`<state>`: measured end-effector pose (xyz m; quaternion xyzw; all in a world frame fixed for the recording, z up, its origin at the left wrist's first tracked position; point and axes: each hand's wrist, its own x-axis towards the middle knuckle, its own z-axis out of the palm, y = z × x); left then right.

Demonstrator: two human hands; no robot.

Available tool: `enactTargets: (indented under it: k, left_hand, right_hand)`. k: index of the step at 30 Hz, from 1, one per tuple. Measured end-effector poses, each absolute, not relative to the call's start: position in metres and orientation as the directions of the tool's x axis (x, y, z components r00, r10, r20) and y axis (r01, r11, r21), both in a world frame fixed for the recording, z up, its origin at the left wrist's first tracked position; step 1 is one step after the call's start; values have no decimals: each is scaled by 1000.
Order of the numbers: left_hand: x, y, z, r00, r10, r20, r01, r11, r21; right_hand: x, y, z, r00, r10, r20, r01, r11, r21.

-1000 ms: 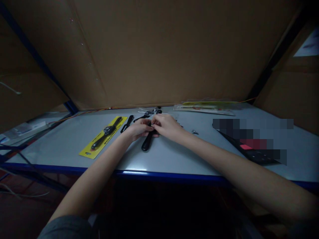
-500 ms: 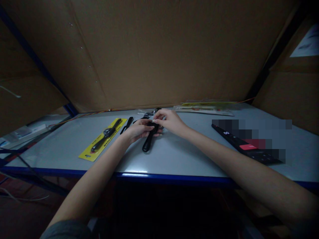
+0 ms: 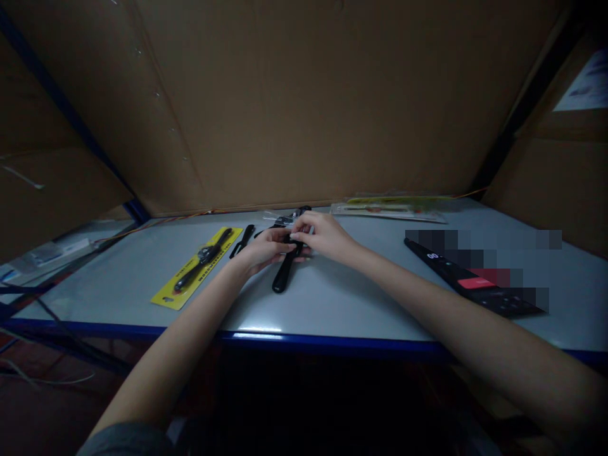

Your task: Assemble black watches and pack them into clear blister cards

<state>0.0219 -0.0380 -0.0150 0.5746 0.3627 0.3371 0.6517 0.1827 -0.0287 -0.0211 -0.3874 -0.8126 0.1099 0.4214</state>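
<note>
My left hand (image 3: 268,248) and my right hand (image 3: 323,237) meet over a black watch strap (image 3: 285,275), and their fingers hide its upper end. Both hands pinch that end, with the lower part of the strap resting on the pale grey table (image 3: 332,310). To the left of my left hand lies a shorter black strap piece (image 3: 242,241). Beyond it, a yellow card (image 3: 166,297) carries a packaged black wristwatch (image 3: 204,256). Transparent plastic packaging (image 3: 280,220) lies just behind my hands.
A black remote-like device (image 3: 475,278) with a red patch lies at the right, partly blurred out. Packaged cards (image 3: 389,213) lie at the back edge. Cardboard sheets (image 3: 304,107) form the wall behind the table, whose front edge has a blue trim (image 3: 304,341).
My hands stay on the strap, with small shifts of the fingers. My right arm has drawn back slightly, showing more of the black device.
</note>
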Motion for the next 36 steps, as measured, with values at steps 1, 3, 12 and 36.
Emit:
enactTargets:
  k: [1,3,12,36]
  left_hand:
    - [22,-38,-15,508,857,-89,-10,108,994]
    - [22,-38,-15,501,860,-91,16,96,995]
    - [25,-42,-14,457,883,-102,87,70,994]
    - [24,-38,-13,382,916,-125,-34,149,988]
  right_hand:
    - [182,-29,-21,-348,722,597,539,676,-503]
    - [182,-29,-23,-356,719,597,540,680,-496]
    - [179,-33,-27,-359,697,620,641,667,-380]
    - [176,-34,-32,-350,684,640,564,699,-440]
